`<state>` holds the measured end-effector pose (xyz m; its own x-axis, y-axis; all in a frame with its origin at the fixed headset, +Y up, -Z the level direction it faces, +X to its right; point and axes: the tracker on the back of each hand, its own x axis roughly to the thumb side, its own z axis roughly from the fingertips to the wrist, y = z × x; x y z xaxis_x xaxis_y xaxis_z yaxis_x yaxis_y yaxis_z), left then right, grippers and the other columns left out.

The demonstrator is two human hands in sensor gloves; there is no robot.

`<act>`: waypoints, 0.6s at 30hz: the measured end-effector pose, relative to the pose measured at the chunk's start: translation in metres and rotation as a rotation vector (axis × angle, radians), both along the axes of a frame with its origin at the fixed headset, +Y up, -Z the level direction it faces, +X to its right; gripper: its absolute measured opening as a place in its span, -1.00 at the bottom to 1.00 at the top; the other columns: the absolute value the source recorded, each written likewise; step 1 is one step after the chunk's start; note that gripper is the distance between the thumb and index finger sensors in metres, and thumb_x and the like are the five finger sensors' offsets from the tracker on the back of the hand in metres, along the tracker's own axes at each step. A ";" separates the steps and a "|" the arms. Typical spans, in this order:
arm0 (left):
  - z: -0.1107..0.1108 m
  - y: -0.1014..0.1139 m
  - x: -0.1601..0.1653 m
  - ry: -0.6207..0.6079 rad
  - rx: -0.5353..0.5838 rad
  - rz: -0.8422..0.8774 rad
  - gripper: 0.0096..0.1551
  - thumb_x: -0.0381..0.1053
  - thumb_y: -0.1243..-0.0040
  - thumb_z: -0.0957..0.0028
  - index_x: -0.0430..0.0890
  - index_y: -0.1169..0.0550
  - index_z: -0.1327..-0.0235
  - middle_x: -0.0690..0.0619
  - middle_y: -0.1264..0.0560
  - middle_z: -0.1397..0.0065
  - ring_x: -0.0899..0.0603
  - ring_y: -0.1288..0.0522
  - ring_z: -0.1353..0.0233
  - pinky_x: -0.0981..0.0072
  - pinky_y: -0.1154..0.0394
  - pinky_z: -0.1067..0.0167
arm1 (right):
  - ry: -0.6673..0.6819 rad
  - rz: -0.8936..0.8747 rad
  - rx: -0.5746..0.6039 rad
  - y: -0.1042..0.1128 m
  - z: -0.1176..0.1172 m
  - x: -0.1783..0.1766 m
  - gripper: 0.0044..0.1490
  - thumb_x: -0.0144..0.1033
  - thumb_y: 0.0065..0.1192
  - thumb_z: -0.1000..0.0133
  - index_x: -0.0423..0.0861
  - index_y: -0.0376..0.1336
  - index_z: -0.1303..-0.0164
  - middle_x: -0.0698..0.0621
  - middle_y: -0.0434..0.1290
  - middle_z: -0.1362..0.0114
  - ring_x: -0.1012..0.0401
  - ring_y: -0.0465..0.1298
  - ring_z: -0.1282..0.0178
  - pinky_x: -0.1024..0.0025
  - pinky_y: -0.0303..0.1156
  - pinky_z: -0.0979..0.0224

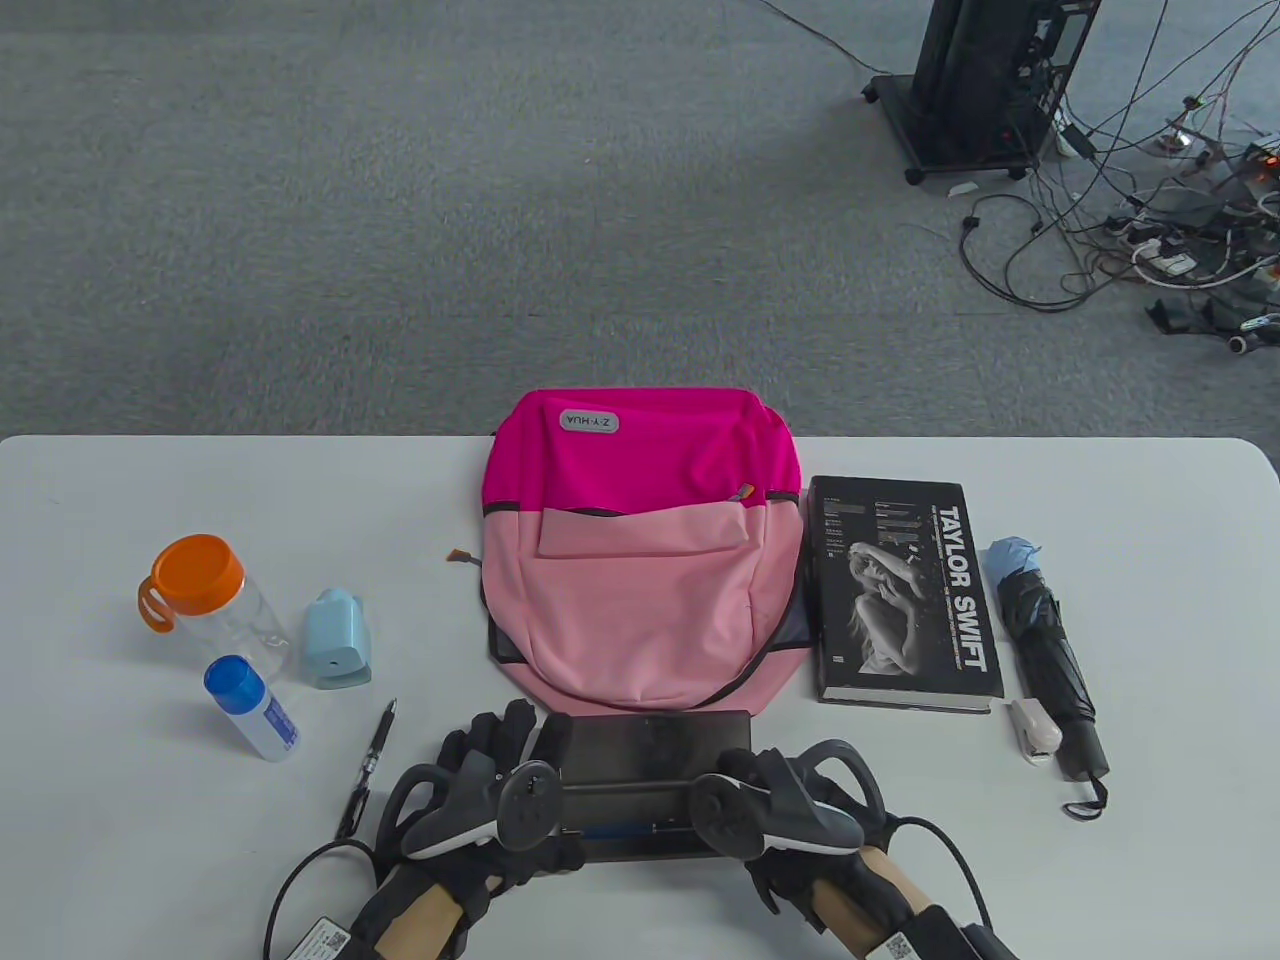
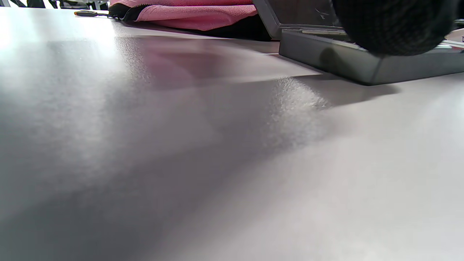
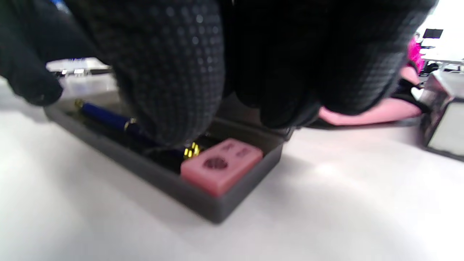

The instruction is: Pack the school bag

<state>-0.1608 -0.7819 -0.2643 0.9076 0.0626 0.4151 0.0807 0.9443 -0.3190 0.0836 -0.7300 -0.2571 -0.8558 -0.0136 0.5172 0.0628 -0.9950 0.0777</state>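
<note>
both hands wear black knit gloves, the left hand [image 1: 478,790] and right hand [image 1: 790,800] alike, and up close the fabric has a fine dotted grid. each has a dark tracker with a round face and a loop ring strapped on the back. black cables run off the wrists, plus small white QR-style tags near the cuffs

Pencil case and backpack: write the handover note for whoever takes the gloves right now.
Left hand: fingers on the left end of the open pencil case.
Right hand: at its right end, fingers over the tray; grip unclear.
Case lies in front of the pink backpack, holding a blue pen and a pink eraser.
Nothing is packed yet.
Left to pack: case, book, umbrella, water bottle, glue stick, sharpener, black pen, white clip.
</note>
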 end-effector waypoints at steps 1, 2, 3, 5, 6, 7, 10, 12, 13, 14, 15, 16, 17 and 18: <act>0.000 0.000 0.000 0.000 0.000 0.000 0.42 0.49 -0.11 0.15 -0.08 0.32 -0.64 -0.44 0.34 -0.74 -0.65 0.22 -0.60 -0.65 0.11 -0.48 | -0.015 -0.017 0.011 0.005 -0.002 0.003 -0.23 -0.28 0.68 0.22 -0.12 0.47 -0.25 -0.27 0.53 -0.40 -0.05 0.71 -0.11 -0.09 0.69 -0.17; 0.000 0.000 0.000 0.001 -0.001 0.000 0.42 0.49 -0.11 0.15 -0.08 0.32 -0.64 -0.44 0.34 -0.74 -0.65 0.22 -0.60 -0.65 0.11 -0.48 | -0.028 -0.030 0.016 0.009 -0.004 0.005 -0.24 -0.28 0.68 0.22 -0.11 0.47 -0.25 -0.26 0.53 -0.40 -0.05 0.71 -0.11 -0.10 0.68 -0.16; 0.000 0.000 0.000 0.001 -0.001 -0.001 0.42 0.49 -0.11 0.15 -0.08 0.32 -0.64 -0.44 0.34 -0.74 -0.65 0.22 -0.60 -0.65 0.11 -0.48 | -0.039 -0.041 0.015 0.013 -0.006 0.009 -0.24 -0.27 0.68 0.22 -0.12 0.48 -0.24 -0.26 0.54 -0.40 -0.05 0.71 -0.11 -0.10 0.68 -0.16; 0.000 0.000 0.000 0.002 0.000 -0.002 0.41 0.49 -0.11 0.15 -0.08 0.32 -0.64 -0.44 0.34 -0.74 -0.65 0.22 -0.60 -0.65 0.11 -0.48 | -0.057 -0.045 0.003 0.016 -0.008 0.013 -0.22 -0.24 0.67 0.21 -0.13 0.47 -0.26 -0.27 0.53 -0.41 -0.06 0.71 -0.12 -0.12 0.67 -0.17; 0.000 0.000 0.000 0.001 0.000 -0.002 0.42 0.49 -0.11 0.16 -0.08 0.32 -0.64 -0.44 0.34 -0.74 -0.65 0.22 -0.60 -0.65 0.11 -0.48 | -0.062 -0.044 -0.014 0.016 -0.009 0.015 -0.20 -0.21 0.67 0.22 -0.13 0.46 -0.28 -0.27 0.52 -0.42 -0.07 0.70 -0.13 -0.13 0.67 -0.17; 0.000 0.000 0.000 0.001 0.000 -0.002 0.42 0.49 -0.11 0.15 -0.08 0.32 -0.64 -0.44 0.34 -0.74 -0.65 0.22 -0.60 -0.65 0.11 -0.48 | -0.061 -0.042 -0.023 0.016 -0.009 0.016 -0.18 -0.19 0.67 0.22 -0.14 0.45 -0.29 -0.27 0.51 -0.43 -0.08 0.70 -0.13 -0.14 0.66 -0.18; 0.000 0.000 0.000 0.002 -0.001 -0.001 0.41 0.49 -0.11 0.15 -0.08 0.32 -0.64 -0.44 0.34 -0.74 -0.65 0.22 -0.60 -0.65 0.11 -0.48 | -0.033 -0.025 -0.088 0.007 -0.010 0.017 -0.15 -0.17 0.67 0.22 -0.14 0.44 -0.31 -0.27 0.50 -0.44 -0.08 0.69 -0.16 -0.15 0.65 -0.19; 0.000 0.000 0.000 0.002 -0.001 -0.001 0.42 0.49 -0.11 0.15 -0.08 0.32 -0.64 -0.44 0.34 -0.74 -0.65 0.22 -0.60 -0.66 0.11 -0.48 | -0.031 -0.004 -0.104 0.000 -0.010 0.016 -0.12 -0.17 0.67 0.22 -0.15 0.42 -0.34 -0.28 0.49 -0.46 -0.09 0.69 -0.17 -0.16 0.65 -0.20; 0.000 0.000 0.000 0.002 -0.001 -0.001 0.42 0.49 -0.11 0.15 -0.08 0.32 -0.64 -0.44 0.34 -0.74 -0.65 0.22 -0.60 -0.65 0.11 -0.48 | -0.032 0.003 -0.106 -0.002 -0.010 0.016 -0.11 -0.16 0.67 0.22 -0.16 0.41 -0.35 -0.29 0.47 -0.47 -0.09 0.68 -0.18 -0.16 0.64 -0.20; 0.000 0.000 0.000 0.002 -0.001 0.000 0.41 0.49 -0.11 0.15 -0.08 0.32 -0.64 -0.44 0.34 -0.74 -0.65 0.22 -0.60 -0.65 0.11 -0.48 | -0.035 0.015 -0.109 -0.005 -0.010 0.015 -0.09 -0.15 0.67 0.22 -0.16 0.40 -0.36 -0.30 0.47 -0.48 -0.09 0.68 -0.18 -0.16 0.64 -0.21; 0.000 0.000 0.000 0.002 -0.002 0.000 0.42 0.49 -0.11 0.16 -0.08 0.32 -0.64 -0.44 0.34 -0.74 -0.65 0.22 -0.60 -0.66 0.11 -0.48 | -0.042 0.030 -0.114 -0.008 -0.011 0.014 -0.07 -0.12 0.66 0.22 -0.18 0.39 -0.37 -0.32 0.48 -0.45 -0.07 0.68 -0.13 -0.15 0.64 -0.20; 0.000 0.000 0.000 0.003 -0.002 0.000 0.41 0.49 -0.11 0.15 -0.08 0.32 -0.64 -0.44 0.34 -0.74 -0.65 0.22 -0.60 -0.66 0.11 -0.48 | -0.062 0.042 -0.122 -0.010 -0.011 0.014 -0.04 -0.09 0.64 0.21 -0.18 0.37 -0.40 -0.33 0.47 -0.44 -0.07 0.67 -0.10 -0.16 0.64 -0.19; 0.000 0.000 0.000 0.003 -0.002 0.000 0.42 0.49 -0.11 0.16 -0.08 0.33 -0.64 -0.44 0.34 -0.74 -0.65 0.22 -0.60 -0.65 0.11 -0.48 | -0.100 0.052 -0.134 -0.012 -0.012 0.014 0.01 -0.07 0.63 0.21 -0.17 0.33 -0.45 -0.34 0.45 -0.43 -0.07 0.65 -0.10 -0.17 0.62 -0.20; 0.000 0.000 0.000 0.004 -0.002 -0.001 0.42 0.49 -0.11 0.15 -0.08 0.32 -0.64 -0.44 0.34 -0.74 -0.65 0.22 -0.60 -0.65 0.11 -0.48 | -0.111 0.057 -0.138 -0.013 -0.012 0.014 0.03 -0.05 0.63 0.22 -0.16 0.31 -0.47 -0.33 0.45 -0.41 -0.06 0.64 -0.08 -0.18 0.61 -0.19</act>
